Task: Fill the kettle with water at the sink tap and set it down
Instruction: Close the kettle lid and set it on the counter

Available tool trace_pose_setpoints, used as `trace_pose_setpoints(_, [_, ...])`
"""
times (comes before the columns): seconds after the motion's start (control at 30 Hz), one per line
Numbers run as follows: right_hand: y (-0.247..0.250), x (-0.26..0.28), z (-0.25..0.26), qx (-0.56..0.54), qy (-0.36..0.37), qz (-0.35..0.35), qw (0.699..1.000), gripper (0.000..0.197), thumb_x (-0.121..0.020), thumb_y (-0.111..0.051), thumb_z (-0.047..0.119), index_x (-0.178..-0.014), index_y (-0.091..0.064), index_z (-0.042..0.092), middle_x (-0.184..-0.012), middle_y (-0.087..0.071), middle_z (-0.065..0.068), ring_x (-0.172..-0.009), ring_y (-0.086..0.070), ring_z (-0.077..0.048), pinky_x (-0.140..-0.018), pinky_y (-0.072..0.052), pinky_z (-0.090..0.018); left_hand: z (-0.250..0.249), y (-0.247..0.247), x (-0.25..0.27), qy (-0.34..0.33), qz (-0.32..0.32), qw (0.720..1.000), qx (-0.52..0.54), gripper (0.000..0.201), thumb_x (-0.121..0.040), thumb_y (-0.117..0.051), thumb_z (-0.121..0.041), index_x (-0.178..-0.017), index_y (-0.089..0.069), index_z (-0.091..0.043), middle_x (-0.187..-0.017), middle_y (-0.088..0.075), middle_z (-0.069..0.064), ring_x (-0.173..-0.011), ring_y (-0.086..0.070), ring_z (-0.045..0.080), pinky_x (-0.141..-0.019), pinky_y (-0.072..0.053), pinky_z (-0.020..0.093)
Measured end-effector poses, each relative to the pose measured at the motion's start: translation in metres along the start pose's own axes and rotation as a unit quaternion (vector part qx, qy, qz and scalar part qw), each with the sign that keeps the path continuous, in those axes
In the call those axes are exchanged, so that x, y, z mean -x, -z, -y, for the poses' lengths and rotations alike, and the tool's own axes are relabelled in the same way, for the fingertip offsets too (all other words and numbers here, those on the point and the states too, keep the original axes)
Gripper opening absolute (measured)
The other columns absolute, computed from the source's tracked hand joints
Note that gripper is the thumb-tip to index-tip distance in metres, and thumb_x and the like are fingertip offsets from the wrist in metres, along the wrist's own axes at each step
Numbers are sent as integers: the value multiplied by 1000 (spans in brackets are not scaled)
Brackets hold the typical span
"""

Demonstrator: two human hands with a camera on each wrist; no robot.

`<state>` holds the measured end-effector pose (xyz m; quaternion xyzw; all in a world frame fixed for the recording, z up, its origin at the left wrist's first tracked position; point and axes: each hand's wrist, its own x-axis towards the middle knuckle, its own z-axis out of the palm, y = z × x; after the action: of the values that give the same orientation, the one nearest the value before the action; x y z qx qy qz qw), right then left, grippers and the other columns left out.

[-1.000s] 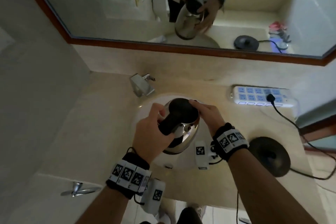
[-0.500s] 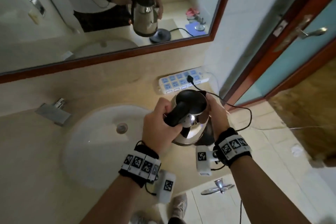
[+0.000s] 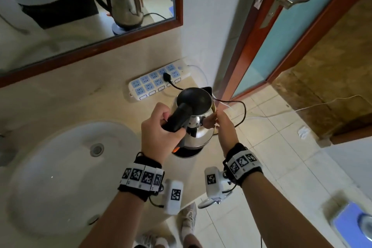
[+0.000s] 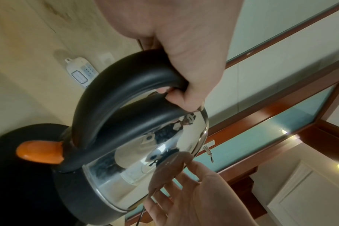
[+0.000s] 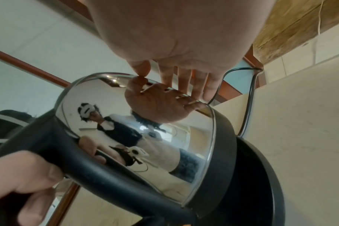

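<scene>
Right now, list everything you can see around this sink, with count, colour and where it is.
kettle: one, steel with black handle, over its base
base: one, black, counter right of sink
sink: one, white, left
power strip: one, white and blue, against back wall
black cord: one, plugged into strip
mirror: one, wood-framed, above counter
door: one, teal glass, right
left hand: grips kettle handle
right hand: fingers straight against kettle side

Bathroom: washbasin (image 3: 60, 177), wall mirror (image 3: 90, 6), tiled floor (image 3: 281, 157).
</scene>
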<state>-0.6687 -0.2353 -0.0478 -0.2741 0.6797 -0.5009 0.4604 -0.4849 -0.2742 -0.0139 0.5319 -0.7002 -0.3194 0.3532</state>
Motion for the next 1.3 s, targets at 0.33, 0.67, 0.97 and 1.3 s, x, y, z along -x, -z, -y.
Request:
trace_pose_setpoints(0.33, [-21, -13, -11, -8, -10, -30, 999, 34, -103, -35, 31, -84, -57, 14, -86, -66, -6, -76, -59, -14, -77, -44, -28, 19, -3, -1, 8, -5, 999, -32, 48, -64, -89, -12, -86, -47, -13, -72, -66, 9, -68, -67, 28, -63, -60, 46])
trace_pose_setpoints(0.67, [-25, -14, -23, -25, 4, -58, 998, 30, -101, -37, 33, -90, -56, 12, -88, -63, -20, -75, -61, -17, -77, -48, -30, 20, 5, 2, 5, 12, 1000, -22, 49, -61, -88, -8, -89, -47, -13, -68, -64, 5, -65, -67, 25, -63, -60, 44])
trace_pose_setpoints(0.97, [-22, -6, -31, -32, 16, -62, 997, 25, -104, -38, 25, -94, -56, 12, -72, -62, -4, -56, -61, 1, -56, -44, -3, 20, 9, 18, 2, 21, 999, -31, 49, -61, -88, -5, -90, -49, -11, -70, -65, -1, -66, -69, 24, -61, -62, 43])
trace_pose_setpoints(1.3, [-10, -6, -29, 31, 15, -54, 998, 33, -105, -38, 27, -109, -64, 7, -71, -66, 12, -65, -60, 12, -76, -44, -23, 23, 10, 29, -40, 47, 995, -75, 49, -61, -89, -9, -91, -51, -17, -70, -63, -6, -58, -61, 11, -53, -42, 5])
